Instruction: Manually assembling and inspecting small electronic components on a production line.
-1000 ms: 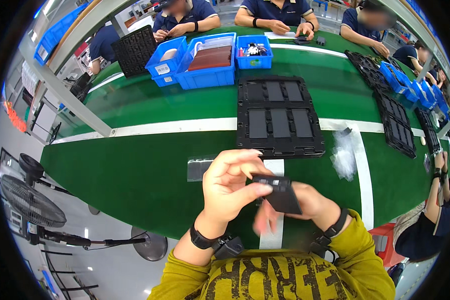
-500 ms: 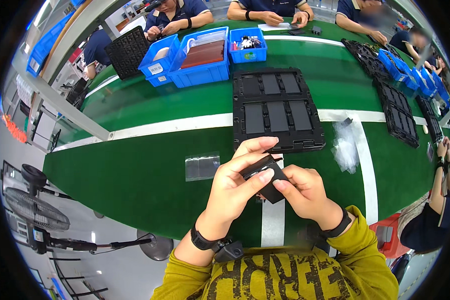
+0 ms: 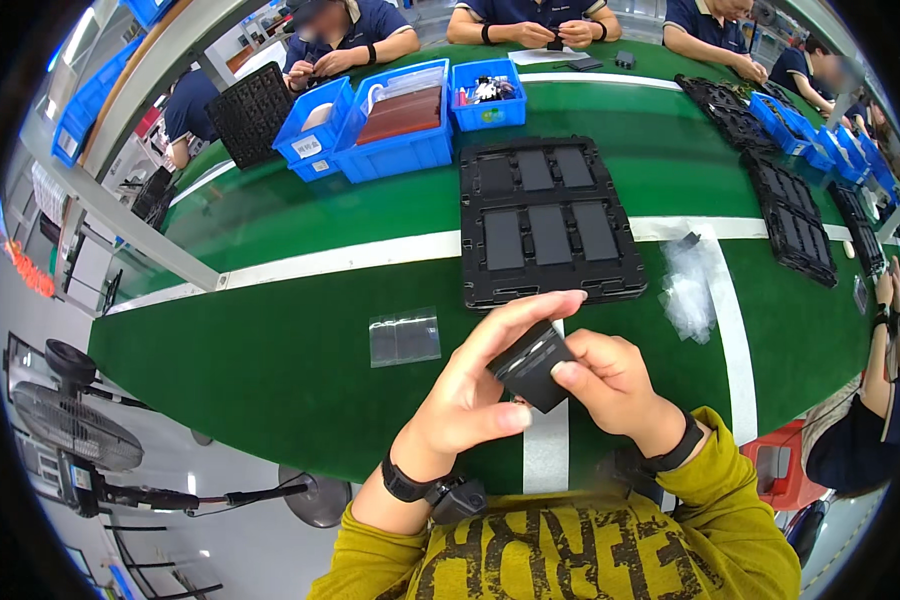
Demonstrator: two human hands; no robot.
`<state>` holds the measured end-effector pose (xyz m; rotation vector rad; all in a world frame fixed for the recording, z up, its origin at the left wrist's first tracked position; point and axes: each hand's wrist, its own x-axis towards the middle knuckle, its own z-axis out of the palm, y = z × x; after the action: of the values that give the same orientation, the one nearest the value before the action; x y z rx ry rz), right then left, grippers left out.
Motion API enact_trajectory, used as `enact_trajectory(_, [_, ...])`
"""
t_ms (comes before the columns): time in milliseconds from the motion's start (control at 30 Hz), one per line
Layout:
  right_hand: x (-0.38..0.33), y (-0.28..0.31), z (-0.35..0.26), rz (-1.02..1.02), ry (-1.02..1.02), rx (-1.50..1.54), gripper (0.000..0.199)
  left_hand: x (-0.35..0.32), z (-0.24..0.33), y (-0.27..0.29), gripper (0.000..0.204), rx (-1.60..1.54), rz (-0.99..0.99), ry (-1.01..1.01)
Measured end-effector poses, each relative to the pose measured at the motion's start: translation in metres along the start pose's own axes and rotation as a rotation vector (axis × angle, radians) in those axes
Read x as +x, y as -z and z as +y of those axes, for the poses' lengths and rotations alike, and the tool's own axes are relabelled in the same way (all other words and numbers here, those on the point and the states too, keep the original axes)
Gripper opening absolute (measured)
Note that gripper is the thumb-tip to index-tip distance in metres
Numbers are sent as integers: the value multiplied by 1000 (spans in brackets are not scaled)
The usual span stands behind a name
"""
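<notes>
A small flat black rectangular case (image 3: 536,372) is tilted in front of me, a light metallic strip showing along its upper edge. My right hand (image 3: 615,385) pinches its right side between thumb and fingers. Around its left side curves my left hand (image 3: 470,385), fingers stretched out behind the case and thumb lifted off it; whether the fingers touch its back is hidden. Just beyond my hands lies a black moulded tray (image 3: 550,197) holding several flat dark rectangular pieces in its compartments. A clear plastic bag (image 3: 404,338) lies flat to the left of my hands.
Clear plastic bags (image 3: 688,300) are heaped right of the tray. Blue bins (image 3: 395,150) stand at the far left on the green table (image 3: 260,370). More black trays (image 3: 792,225) lie at right. Co-workers (image 3: 535,25) sit across the table; a fan (image 3: 75,425) stands at left.
My left thumb has come off the case and moved down, and the left fingers have straightened. The case has turned to show more of its face. My right hand keeps its pinch.
</notes>
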<state>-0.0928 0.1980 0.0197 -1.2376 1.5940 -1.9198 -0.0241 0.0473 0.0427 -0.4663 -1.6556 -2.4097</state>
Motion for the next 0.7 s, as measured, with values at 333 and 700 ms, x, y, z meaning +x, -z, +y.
enact_trajectory(333, [14,14,5,316,330,-544,10,-1,-10,3,38,647,67,-151])
enact_trajectory(700, [18,20,-11,307,438,-667,11,1,-16,-3,52,833,-2,-139])
